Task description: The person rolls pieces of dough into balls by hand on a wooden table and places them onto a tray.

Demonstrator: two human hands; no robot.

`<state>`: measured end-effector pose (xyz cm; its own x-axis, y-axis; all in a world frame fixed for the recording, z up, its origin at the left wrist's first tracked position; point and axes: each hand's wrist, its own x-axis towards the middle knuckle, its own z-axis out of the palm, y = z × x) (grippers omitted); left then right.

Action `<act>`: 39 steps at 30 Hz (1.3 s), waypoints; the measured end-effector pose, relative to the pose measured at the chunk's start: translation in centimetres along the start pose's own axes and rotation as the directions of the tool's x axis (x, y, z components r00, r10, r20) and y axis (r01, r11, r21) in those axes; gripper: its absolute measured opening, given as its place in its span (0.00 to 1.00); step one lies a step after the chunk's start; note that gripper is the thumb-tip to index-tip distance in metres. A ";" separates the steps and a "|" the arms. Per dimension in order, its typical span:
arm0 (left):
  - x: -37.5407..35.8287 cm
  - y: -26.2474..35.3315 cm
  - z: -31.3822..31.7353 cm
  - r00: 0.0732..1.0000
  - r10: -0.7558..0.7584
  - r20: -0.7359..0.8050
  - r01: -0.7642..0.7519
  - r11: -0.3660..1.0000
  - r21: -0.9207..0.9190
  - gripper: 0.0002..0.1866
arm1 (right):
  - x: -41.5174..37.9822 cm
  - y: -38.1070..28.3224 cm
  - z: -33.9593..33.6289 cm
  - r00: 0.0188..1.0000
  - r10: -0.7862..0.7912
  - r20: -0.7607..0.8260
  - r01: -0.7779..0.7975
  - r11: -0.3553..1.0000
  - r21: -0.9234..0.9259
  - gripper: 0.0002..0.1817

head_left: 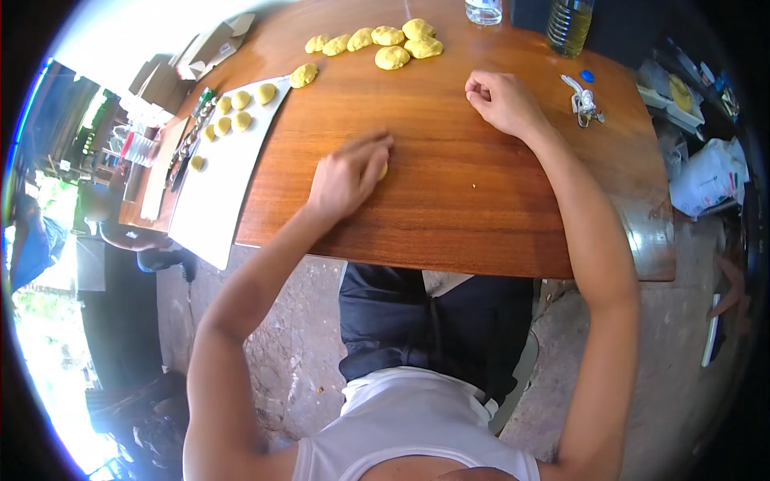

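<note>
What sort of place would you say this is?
Probably an informal home kitchen or small food workshop: yellow dough pieces and a bottle of oil-like liquid stand on a wooden table.

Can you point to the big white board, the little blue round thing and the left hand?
White board (227,178): head view, bare middle.
Blue round thing (587,76): head view, middle of its top.
Left hand (341,182): head view, back of the hand; its fingers are blurred.

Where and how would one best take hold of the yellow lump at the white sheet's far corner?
Probably by opposite sides of the yellow lump, coming from above: it looks low and rounded, without a handle, nothing covers it, and the table beneath blocks its underside.
</note>
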<state>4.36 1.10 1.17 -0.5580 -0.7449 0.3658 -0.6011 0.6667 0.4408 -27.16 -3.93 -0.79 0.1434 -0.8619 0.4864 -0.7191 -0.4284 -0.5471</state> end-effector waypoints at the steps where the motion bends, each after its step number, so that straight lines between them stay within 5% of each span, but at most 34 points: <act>1: 1.5 -0.9 0.2 0.996 -0.094 -0.006 0.094 0.995 -0.022 0.16 | -0.1 -0.3 -0.2 1.000 -0.002 -0.005 0.002 1.000 -0.004 0.06; 5: 5.4 0.6 4.2 0.993 0.094 -0.077 -0.096 0.995 -0.011 0.16 | -0.3 -1.1 -0.8 0.999 0.044 -0.001 -0.044 0.995 -0.089 0.06; 8: 2.8 3.5 4.2 0.963 0.271 0.008 -0.270 0.962 -0.034 0.18 | -0.4 -1.1 -0.8 0.999 0.053 0.014 -0.052 0.997 -0.060 0.06; 11: -0.2 3.8 1.3 0.962 0.244 0.121 -0.238 0.969 -0.068 0.25 | -0.2 -1.0 -1.2 0.998 0.053 0.033 -0.053 0.999 -0.006 0.05; 13: -1.7 3.2 -0.7 0.987 0.071 0.147 -0.036 0.972 -0.230 0.34 | -0.3 -0.8 -0.7 0.996 0.056 0.071 -0.059 0.997 0.041 0.05; 14: -2.2 2.4 -1.1 0.991 0.033 0.132 -0.018 0.993 -0.114 0.39 | -0.2 -0.6 -0.7 0.998 0.034 0.058 -0.036 0.999 0.021 0.05; 17: -2.7 1.9 -1.6 0.986 -0.142 0.091 0.161 0.956 -0.247 0.37 | -0.3 -0.3 -0.6 0.999 0.013 0.038 -0.014 0.999 0.029 0.06; 28: -0.6 1.7 0.1 0.994 -0.010 0.107 0.012 1.000 -0.014 0.45 | -0.5 -0.8 -0.7 1.000 -0.013 -0.007 0.013 0.999 -0.051 0.07; 31: -0.8 1.8 -0.2 0.986 -0.102 0.135 0.138 0.947 -0.291 0.49 | -0.5 -0.8 -0.7 1.000 0.020 0.010 -0.020 0.999 -0.045 0.07; 33: -1.3 0.7 -0.1 0.990 -0.104 0.100 0.143 0.796 -0.588 0.50 | -0.4 -0.9 -0.7 1.000 0.025 0.016 -0.024 0.999 -0.049 0.07; 37: -1.1 0.8 -0.2 0.979 -0.122 0.160 0.196 0.767 -0.611 0.49 | -0.4 -1.0 -0.7 0.999 0.029 0.018 -0.029 0.998 -0.049 0.06; 39: -0.7 1.3 -0.2 0.976 -0.063 0.207 0.157 0.864 -0.479 0.51 | -0.3 -1.0 -0.6 0.999 0.032 0.024 -0.031 0.999 -0.045 0.06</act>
<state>4.05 2.49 1.64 -0.6254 -0.7637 0.1602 -0.3324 0.4465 0.8308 -26.91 -3.11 0.07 0.1370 -0.8813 0.4523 -0.7531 -0.3892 -0.5303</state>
